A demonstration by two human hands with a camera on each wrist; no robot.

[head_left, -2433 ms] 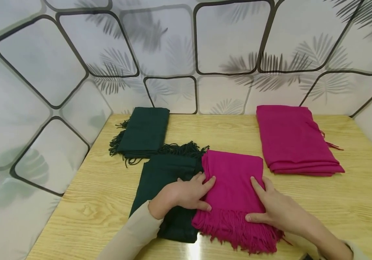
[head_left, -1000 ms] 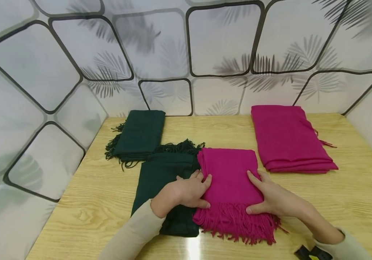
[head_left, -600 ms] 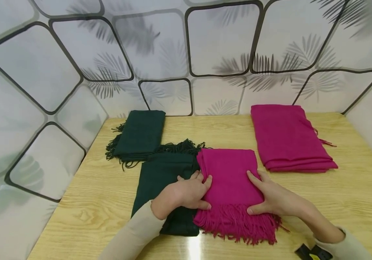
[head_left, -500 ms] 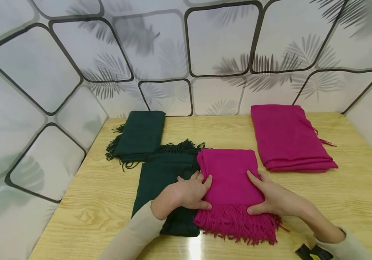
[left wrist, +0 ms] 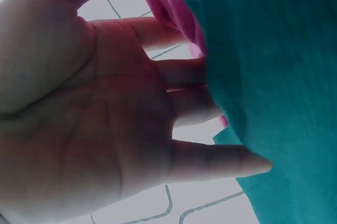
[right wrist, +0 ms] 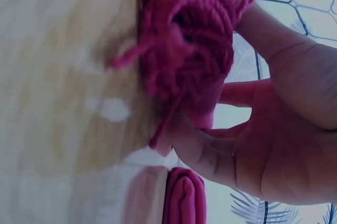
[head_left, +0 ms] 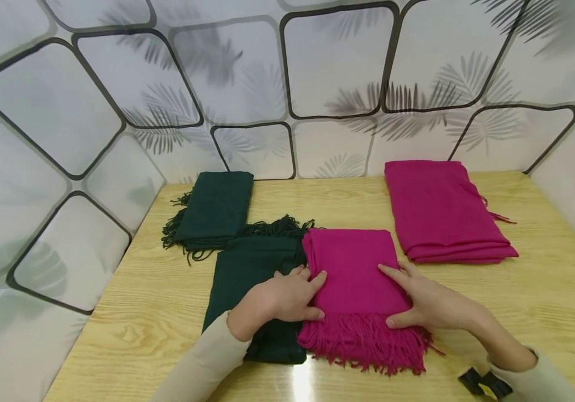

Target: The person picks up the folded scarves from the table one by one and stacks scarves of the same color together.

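A folded magenta fringed scarf [head_left: 350,273] lies on the table, its fringe toward me. My left hand [head_left: 284,296] touches its left edge, thumb and index finger on top, fingers stretched out in the left wrist view. Under that hand, a folded dark green fringed scarf [head_left: 262,268] lies beside the magenta one, its right edge hidden. My right hand [head_left: 430,298] touches the magenta scarf's right edge, thumb by the fringe and index finger on the cloth. In the right wrist view its lower fingers [right wrist: 202,153] lie along the side edge, with a gap at the palm.
Another folded green scarf [head_left: 219,206] lies at the back left of the wooden table [head_left: 131,312]. A second folded magenta scarf [head_left: 445,212] is at the back right. Patterned cloth walls [head_left: 247,72] rise behind and beside the table. A black device [head_left: 483,382] sits by the right cuff.
Both hands stay at the sides of the magenta scarf. The right thumb and index finger have shifted very slightly; the scarves keep their places while the whole view drifts a little.
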